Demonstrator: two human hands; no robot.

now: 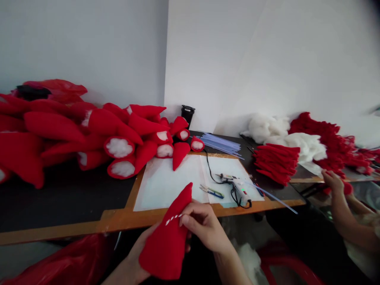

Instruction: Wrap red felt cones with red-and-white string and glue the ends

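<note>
A red felt cone [166,245] is held upright in front of the table, its tip pointing up and right. My left hand [138,253] is closed round it from behind and the left, its fingers mostly hidden by the felt. Thumb and forefinger of my right hand [202,223] pinch the end of a white-and-red twisted cord [173,219] lying across the cone's front. Beyond it, on white sheets, lie blue-handled snips [212,191] and a white glue gun [240,190] with a clear glue stick in it.
Stuffed red cones [118,146] are piled at the left. Glue sticks [222,144] lie near a black container [187,114]. At the right are stacked red felt pieces [277,162], white stuffing [267,127] and another person's arms [341,209]. A red stool [285,261] stands below.
</note>
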